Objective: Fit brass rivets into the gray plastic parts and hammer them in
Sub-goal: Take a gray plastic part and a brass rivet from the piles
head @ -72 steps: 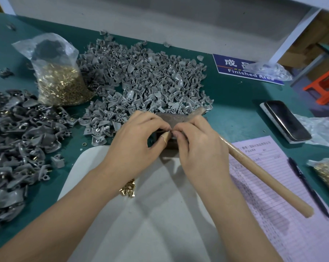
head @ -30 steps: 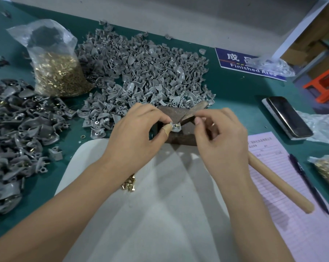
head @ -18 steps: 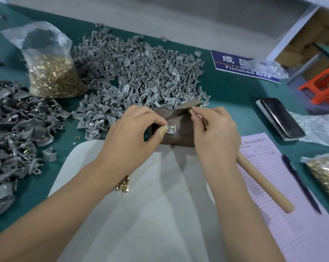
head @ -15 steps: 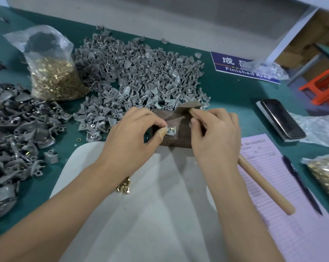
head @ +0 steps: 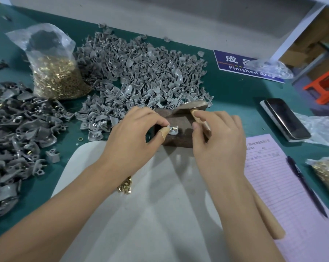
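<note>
The left hand (head: 133, 137) pinched a small gray plastic part (head: 173, 130) between its bandaged thumb (head: 164, 131) and forefinger, holding it down on a dark brown block (head: 178, 137). A brass rivet (head: 174, 127) stood in the part, its head showing on top. The other fingers of that hand were curled in close above the thumb.

The right hand (head: 219, 140) gripped the hammer (head: 194, 107) high on its wooden handle (head: 269, 220), just under the head, with the fingers curled round the shaft and the thumb on its near side. The hammer head lay at the far edge of the block, apart from the part; the handle ran back under the wrist and came out over the pink form (head: 284, 186).

The block sat at the far end of a white sheet (head: 150, 214) on the green table (head: 235, 95). A small cluster of loose rivets (head: 125, 187) lay on the sheet beside the left forearm. Beyond the hands spread a heap of gray parts (head: 141, 72), with a plastic bag of rivets (head: 55, 72) to its left and a darker pile of parts (head: 14, 133) farther left. To the right lay a phone (head: 285, 119), a pen (head: 307, 188), a second bag of rivets (head: 328, 174) and a blue sign (head: 241, 66) reading "Finished Area".
</note>
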Tool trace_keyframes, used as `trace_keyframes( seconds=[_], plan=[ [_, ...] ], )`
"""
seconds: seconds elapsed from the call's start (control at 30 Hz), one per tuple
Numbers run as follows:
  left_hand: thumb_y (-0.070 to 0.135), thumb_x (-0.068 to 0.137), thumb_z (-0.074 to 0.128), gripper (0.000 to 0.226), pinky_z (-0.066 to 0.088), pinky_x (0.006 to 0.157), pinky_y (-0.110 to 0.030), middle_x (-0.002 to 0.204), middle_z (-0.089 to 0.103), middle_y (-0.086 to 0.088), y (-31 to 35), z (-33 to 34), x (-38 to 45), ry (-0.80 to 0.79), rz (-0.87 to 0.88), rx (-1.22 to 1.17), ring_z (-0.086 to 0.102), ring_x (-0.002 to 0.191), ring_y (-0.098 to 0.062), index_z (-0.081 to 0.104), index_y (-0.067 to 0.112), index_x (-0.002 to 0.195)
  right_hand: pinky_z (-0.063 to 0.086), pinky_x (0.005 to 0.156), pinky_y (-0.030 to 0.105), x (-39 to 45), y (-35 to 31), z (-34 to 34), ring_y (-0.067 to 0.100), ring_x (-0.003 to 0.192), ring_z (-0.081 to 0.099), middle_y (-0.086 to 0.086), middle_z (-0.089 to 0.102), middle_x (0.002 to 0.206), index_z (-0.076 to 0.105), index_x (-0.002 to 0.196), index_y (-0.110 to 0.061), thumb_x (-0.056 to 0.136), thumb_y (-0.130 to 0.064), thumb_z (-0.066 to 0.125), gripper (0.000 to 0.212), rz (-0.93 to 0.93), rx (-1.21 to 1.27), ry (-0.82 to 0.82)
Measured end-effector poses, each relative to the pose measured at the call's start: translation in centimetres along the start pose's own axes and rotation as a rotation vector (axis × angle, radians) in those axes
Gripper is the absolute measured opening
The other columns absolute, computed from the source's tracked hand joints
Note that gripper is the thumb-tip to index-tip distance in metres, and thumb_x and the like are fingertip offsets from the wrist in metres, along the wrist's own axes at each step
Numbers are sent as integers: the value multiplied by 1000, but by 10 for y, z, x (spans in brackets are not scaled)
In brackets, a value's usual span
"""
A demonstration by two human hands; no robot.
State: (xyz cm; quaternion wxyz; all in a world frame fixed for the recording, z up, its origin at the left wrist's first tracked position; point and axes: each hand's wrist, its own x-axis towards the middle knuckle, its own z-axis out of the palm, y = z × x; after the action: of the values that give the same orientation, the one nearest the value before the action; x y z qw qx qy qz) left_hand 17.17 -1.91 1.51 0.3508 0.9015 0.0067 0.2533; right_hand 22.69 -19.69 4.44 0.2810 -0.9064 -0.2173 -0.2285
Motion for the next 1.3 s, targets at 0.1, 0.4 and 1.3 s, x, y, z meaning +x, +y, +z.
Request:
trace_keyframes(
  seconds=[0.1, 0.4, 1.3],
  plan=[
    [31, 95, 69, 10, 49, 84, -35, 99, 63, 16, 0, -1, 1, 2, 2, 9, 53, 100, -9, 74, 25, 101, 48, 82, 42, -1, -3, 4, 25, 94, 54, -4, 69, 99, 77, 104, -19, 94, -23, 67, 15, -104, 40, -8],
    [32, 96, 67, 12, 50, 74, -34, 103, 65, 14, 1, -4, 0, 61, 107, 126, 55, 100, -11, 75, 24, 102, 43, 74, 28, -5, -8, 13, 17, 91, 53, -10, 70, 94, 78, 100, -26, 93, -24, 71, 10, -136, 82, -102],
    [24, 94, 68, 9, 54, 72, -40, 103, 66, 12, 5, -3, -1, 56, 123, 86, 59, 98, -12, 73, 20, 101, 60, 60, 26, -2, -7, 11, 15, 75, 72, -5, 74, 101, 77, 110, -27, 97, -10, 68, 23, 170, 681, 4]
  ],
)
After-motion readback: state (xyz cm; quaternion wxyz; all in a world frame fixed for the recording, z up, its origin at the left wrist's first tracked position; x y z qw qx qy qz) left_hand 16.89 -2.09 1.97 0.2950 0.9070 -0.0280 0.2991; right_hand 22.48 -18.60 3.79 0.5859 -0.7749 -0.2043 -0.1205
